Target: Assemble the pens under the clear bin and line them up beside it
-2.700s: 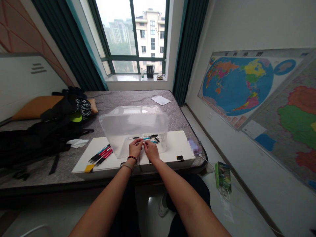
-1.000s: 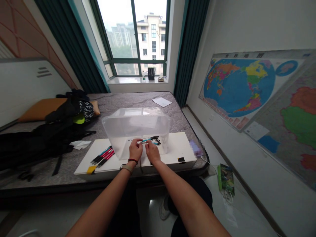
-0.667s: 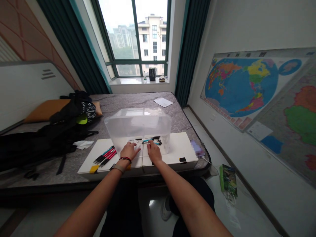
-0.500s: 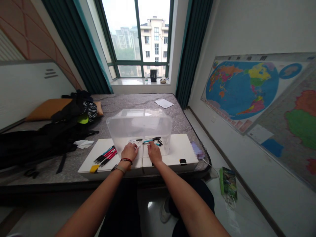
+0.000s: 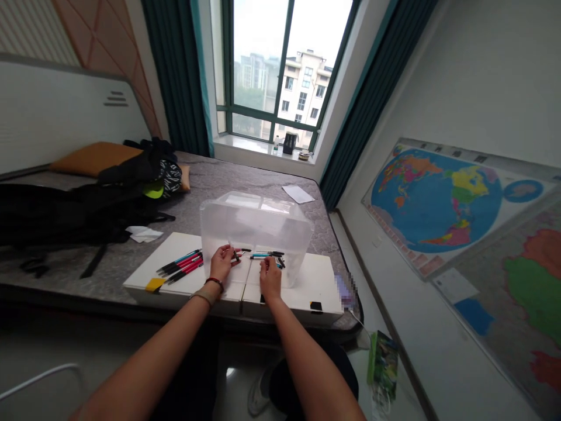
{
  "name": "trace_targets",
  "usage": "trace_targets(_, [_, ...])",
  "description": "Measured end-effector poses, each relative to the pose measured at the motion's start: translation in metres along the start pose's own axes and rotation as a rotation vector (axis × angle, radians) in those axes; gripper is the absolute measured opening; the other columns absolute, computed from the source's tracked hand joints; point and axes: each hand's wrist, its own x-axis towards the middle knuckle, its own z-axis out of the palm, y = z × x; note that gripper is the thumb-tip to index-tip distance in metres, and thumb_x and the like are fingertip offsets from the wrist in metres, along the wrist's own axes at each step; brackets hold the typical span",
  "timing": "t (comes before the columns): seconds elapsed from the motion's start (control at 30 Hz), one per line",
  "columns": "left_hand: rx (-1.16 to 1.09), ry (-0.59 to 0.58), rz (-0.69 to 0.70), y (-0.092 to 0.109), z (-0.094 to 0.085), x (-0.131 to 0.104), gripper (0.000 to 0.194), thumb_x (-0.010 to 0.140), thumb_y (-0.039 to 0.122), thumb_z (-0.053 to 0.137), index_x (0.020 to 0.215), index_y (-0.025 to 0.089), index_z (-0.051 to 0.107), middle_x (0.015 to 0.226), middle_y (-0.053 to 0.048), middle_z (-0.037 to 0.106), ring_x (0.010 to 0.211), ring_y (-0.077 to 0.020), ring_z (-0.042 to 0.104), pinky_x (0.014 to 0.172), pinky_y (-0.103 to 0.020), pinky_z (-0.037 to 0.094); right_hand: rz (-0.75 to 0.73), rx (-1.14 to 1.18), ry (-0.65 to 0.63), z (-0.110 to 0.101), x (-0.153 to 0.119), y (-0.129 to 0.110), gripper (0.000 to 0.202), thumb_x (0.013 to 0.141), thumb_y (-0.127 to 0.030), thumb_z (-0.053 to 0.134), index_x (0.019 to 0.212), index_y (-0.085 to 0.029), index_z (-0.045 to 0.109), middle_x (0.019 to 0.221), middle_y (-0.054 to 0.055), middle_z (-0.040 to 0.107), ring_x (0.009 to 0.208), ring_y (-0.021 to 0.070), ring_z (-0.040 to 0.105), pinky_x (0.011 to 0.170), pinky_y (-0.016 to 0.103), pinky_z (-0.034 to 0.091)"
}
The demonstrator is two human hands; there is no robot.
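My left hand (image 5: 221, 264) is closed, with a slim pen (image 5: 236, 255) between thumb and fingers, at the opening of a clear plastic bin (image 5: 258, 225) lying on its side. My right hand (image 5: 270, 279) is beside it with fingers pinched together; what they hold, if anything, is too small to make out. Just beyond my right fingers a blue pen (image 5: 260, 255) and several black pens and small pen parts lie inside the bin. To the left of my left hand, several red, blue and black pens (image 5: 180, 266) are laid in a row on a white box (image 5: 186, 292).
The white box and bin stand on a grey mattress (image 5: 245, 175). Dark clothing and a bag (image 5: 87, 216) lie at left, near a crumpled tissue (image 5: 144, 234). A paper sheet (image 5: 298, 194) is behind the bin. A green box (image 5: 383, 362) sits on the floor at right.
My view has tilted and shifted. My left hand has lifted slightly, and the pen in its fingers shows more plainly. My right hand stays near the blue pen, fingers still pinched.
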Motion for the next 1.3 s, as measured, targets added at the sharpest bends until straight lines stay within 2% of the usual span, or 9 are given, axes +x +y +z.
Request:
trace_targets(0.17, [-0.036, -0.115, -0.03, 0.0029, -0.0077, -0.0087, 0.048, 0.074, 0.05, 0.068, 0.105, 0.016, 0.055, 0.099, -0.01, 0.069, 0.089, -0.0197, 0.067, 0.072, -0.038, 0.059, 0.025, 0.017, -0.013, 0.0, 0.0006, 0.0013, 0.028, 0.096, -0.029, 0.039, 0.115, -0.021, 0.057, 0.091, 0.006, 0.068, 0.079, 0.0188, 0.063, 0.073, 0.028, 0.046])
trace_targets(0.37, [-0.001, -0.165, -0.027, 0.0045, -0.0072, -0.0098, 0.053, 0.071, 0.054, 0.069, 0.105, 0.017, 0.055, 0.095, -0.009, 0.071, 0.089, -0.0209, 0.068, 0.072, -0.04, 0.06, -0.027, -0.003, -0.035, 0.0, 0.0015, 0.0018, 0.029, 0.096, -0.026, 0.037, 0.108, -0.019, 0.062, 0.099, 0.008, 0.067, 0.089, 0.0186, 0.062, 0.082, 0.029, 0.047])
trace_targets(0.53, [0.01, -0.24, -0.032, 0.0035, -0.0089, -0.0094, 0.056, 0.069, 0.056, 0.071, 0.107, 0.018, 0.057, 0.092, -0.008, 0.071, 0.089, -0.0208, 0.067, 0.073, -0.039, 0.059, -0.08, -0.044, -0.016, -0.0017, 0.0021, -0.0019, 0.027, 0.094, -0.023, 0.041, 0.108, -0.017, 0.062, 0.097, 0.009, 0.063, 0.086, 0.0181, 0.058, 0.085, 0.03, 0.046])
trace_targets(0.73, [-0.013, -0.243, -0.06, 0.0056, -0.0077, -0.0106, 0.059, 0.066, 0.057, 0.072, 0.106, 0.016, 0.058, 0.082, -0.005, 0.069, 0.08, -0.0184, 0.066, 0.07, -0.039, 0.059, -0.077, -0.022, -0.02, 0.0001, 0.0022, -0.0009, 0.026, 0.089, -0.018, 0.044, 0.108, -0.016, 0.062, 0.094, 0.008, 0.058, 0.076, 0.016, 0.056, 0.079, 0.028, 0.047])
trace_targets(0.87, [0.004, -0.245, -0.063, 0.0039, -0.0066, -0.0106, 0.059, 0.065, 0.056, 0.074, 0.105, 0.016, 0.059, 0.083, -0.005, 0.069, 0.08, -0.0188, 0.066, 0.07, -0.038, 0.059, -0.068, -0.026, -0.04, 0.0009, 0.0022, -0.0002, 0.027, 0.087, -0.018, 0.047, 0.109, -0.016, 0.062, 0.095, 0.007, 0.058, 0.072, 0.0151, 0.056, 0.08, 0.029, 0.047])
trace_targets(1.3, [0.148, -0.329, 0.026, -0.0033, -0.0073, -0.0105, 0.054, 0.068, 0.057, 0.07, 0.102, 0.016, 0.063, 0.082, -0.007, 0.071, 0.071, -0.0178, 0.066, 0.065, -0.032, 0.057, -0.121, -0.054, -0.053, -0.0013, 0.002, 0.001, 0.031, 0.092, -0.018, 0.041, 0.114, -0.017, 0.063, 0.102, 0.009, 0.063, 0.096, 0.019, 0.059, 0.089, 0.03, 0.044])
